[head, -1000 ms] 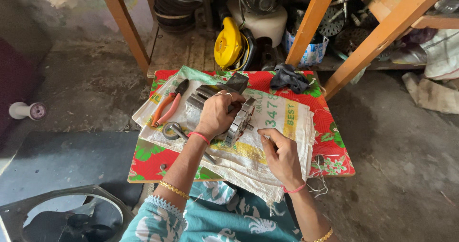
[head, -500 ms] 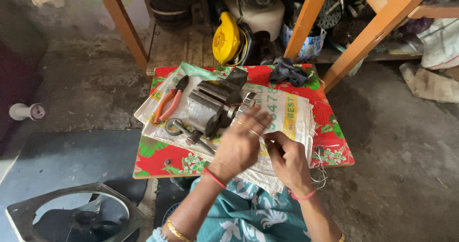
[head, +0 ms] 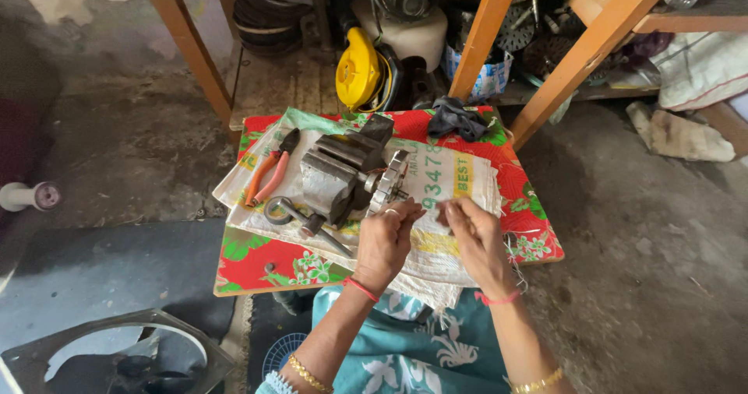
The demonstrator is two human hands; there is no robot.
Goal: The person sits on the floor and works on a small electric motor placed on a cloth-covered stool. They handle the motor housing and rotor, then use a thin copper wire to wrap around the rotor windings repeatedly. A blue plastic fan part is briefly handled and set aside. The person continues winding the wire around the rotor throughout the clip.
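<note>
- Hands meet low in the middle of the view, over a white woven sack (head: 460, 177) spread on a low table (head: 257, 258) covered in red flowered cloth.
- Left hand (head: 383, 242) is curled, fingertips pinched together at its 1 o'clock; whatever it pinches is too small to make out, perhaps a thin wire.
- Right hand (head: 477, 234) is likewise curled, fingertips pinched and pointing to 11 o'clock, nearly touching the left fingertips.
- Metal vise (head: 339, 174) lies at 11 o'clock from the left hand, close by; its long axis runs from about 10 o'clock to 4 o'clock across the sack.
- Toothed metal part (head: 392, 180), clamped at the vise's near end, stands just beyond the left fingertips at 12 o'clock, apart from them by a small gap.
- Left hand is the nearer one to the vise and the toothed part; the right hand sits farther off, at their 4 o'clock.
- Both forearms come up from 6 o'clock, wrists slightly bent inward, palms turned down toward the sack.
- Orange-handled pliers (head: 269, 174) lie at 9 o'clock from the vise, well apart from both hands.
- Dark rag (head: 456, 118) lies at the far edge of the table, at 12 o'clock.
</note>
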